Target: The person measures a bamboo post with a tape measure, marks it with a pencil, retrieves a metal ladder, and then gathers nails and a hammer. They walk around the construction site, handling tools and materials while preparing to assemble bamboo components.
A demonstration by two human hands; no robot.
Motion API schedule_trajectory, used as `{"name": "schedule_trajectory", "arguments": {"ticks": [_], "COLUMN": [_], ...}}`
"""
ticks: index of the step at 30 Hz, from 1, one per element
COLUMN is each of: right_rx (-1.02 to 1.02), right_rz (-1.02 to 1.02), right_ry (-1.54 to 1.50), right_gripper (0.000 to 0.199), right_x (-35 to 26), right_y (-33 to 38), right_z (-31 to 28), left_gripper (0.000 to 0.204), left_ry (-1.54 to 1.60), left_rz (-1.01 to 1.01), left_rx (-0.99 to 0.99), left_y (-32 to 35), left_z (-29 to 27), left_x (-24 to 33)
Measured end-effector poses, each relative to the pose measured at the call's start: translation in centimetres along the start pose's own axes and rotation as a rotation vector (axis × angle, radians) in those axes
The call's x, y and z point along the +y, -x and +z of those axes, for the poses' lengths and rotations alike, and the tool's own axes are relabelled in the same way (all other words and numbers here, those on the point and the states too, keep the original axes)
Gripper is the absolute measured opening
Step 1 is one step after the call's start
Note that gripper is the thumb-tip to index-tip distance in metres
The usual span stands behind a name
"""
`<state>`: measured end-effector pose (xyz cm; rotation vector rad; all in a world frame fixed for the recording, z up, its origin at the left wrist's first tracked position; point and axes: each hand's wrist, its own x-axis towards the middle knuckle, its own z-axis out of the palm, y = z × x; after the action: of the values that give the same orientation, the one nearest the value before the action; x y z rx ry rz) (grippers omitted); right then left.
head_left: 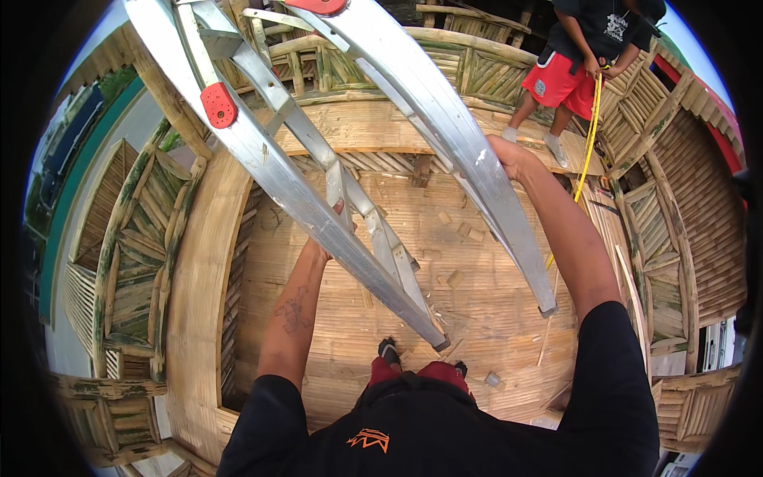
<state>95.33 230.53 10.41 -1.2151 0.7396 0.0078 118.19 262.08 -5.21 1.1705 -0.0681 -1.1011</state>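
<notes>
- Aluminium ladder (334, 183): silver metal, running from the top edge of the frame down to the lower centre; its two feet rest on the floor, one near the lower centre, the other to the right of it. Leaning steeply, apparently so it can be steadied or climbed from where the person stands.
- Red plastic fitting (218, 105): fixed to the left rail in the upper left of the frame; a second red piece shows at the top edge.
- Left hand (334, 219): centre of the frame, reaching up behind the left rail. Fingers curl around the rail near a rung; most of the hand is hidden by the metal, so how tightly it closes cannot be told exactly.
- Right hand (509, 155): upper centre-right, wrapped closed over the right rail, knuckles up, arm stretched; the grip sits higher than the left, seemingly bracing the ladder.
- Bamboo floor (485, 318): slatted pale strips, scattered with small offcuts, filling the middle of the frame.
- Bamboo railing (135, 254): curved, weathered panels with crossed slats along the left and top.
- Other person (588, 56): upper right, red shorts and dark shirt, standing on a raised ledge well apart from the ladder.
- Yellow strap (590, 131): held by that person, hanging down the right side.
- Wearer's feet (388, 350): lower centre, just beside the nearer ladder foot.
</notes>
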Motion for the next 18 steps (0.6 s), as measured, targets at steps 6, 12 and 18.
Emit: {"name": "schedule_trajectory", "arguments": {"ticks": [6, 12, 18], "right_rx": [0.178, 0.454, 0.564], "right_rz": [0.004, 0.076, -0.006], "right_ry": [-0.216, -0.310, -0.521], "right_gripper": [0.033, 0.026, 0.025], "right_x": [3.2, 14.2, 29.8], "right_y": [2.8, 7.7, 9.0], "right_z": [-6.7, -15.3, -21.8], "left_gripper": [0.057, 0.083, 0.085], "left_ry": [-0.290, -0.675, -0.825], "left_rz": [0.160, -0.018, -0.033], "left_rx": [0.090, 0.248, 0.177], "left_y": [-3.0, -2.4, -5.6], "left_z": [-4.2, -9.9, -11.9], "left_x": [4.6, 7.8, 4.3]}}
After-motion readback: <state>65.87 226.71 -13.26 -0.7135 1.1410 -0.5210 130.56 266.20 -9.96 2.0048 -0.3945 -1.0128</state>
